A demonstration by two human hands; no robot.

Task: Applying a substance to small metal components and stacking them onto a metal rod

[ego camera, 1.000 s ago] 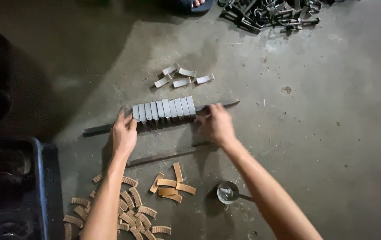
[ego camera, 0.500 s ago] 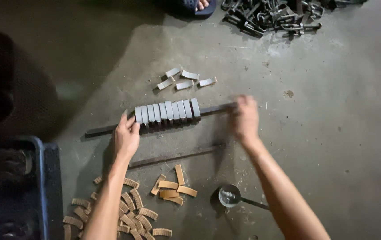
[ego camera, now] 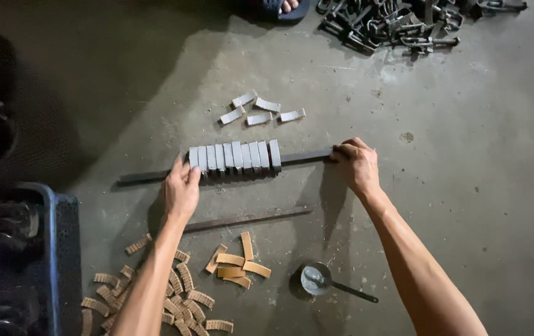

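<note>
Head view, looking down on a concrete floor (ego camera: 466,186).

A long dark metal bar (ego camera: 149,177) is laid across the middle of the frame, running from about 9 o'clock to 3 o'clock with a slight rise toward the right. A row of grey curved pieces (ego camera: 236,157) is stood side by side on the bar near its centre, each touching the next.

The left hand (ego camera: 181,190) is set at the 9 o'clock end of the row; its fingers (ego camera: 191,173) are pressed against the outermost grey piece, curled round it and the bar. The right hand (ego camera: 357,165) is placed at the 3 o'clock end of the bar, well apart from the row; its fingers are clenched over the bar's tip.

At 12 o'clock from the row, four loose grey pieces (ego camera: 262,112) are scattered on the floor. At 6 o'clock from the row, a thinner rod (ego camera: 248,219) is laid nearly parallel to the bar. Below it a small cluster of tan curved strips (ego camera: 237,264) is seen, and a larger heap of ribbed tan strips (ego camera: 173,305) at 7 o'clock, partly hidden by the left forearm. A small round pan with a handle (ego camera: 320,280) is noted at 5 o'clock. A blue crate (ego camera: 61,249) is at the left edge. A pile of dark metal brackets (ego camera: 398,25) lies at 1 o'clock, with a sandalled foot (ego camera: 282,7) at 12 o'clock.
</note>
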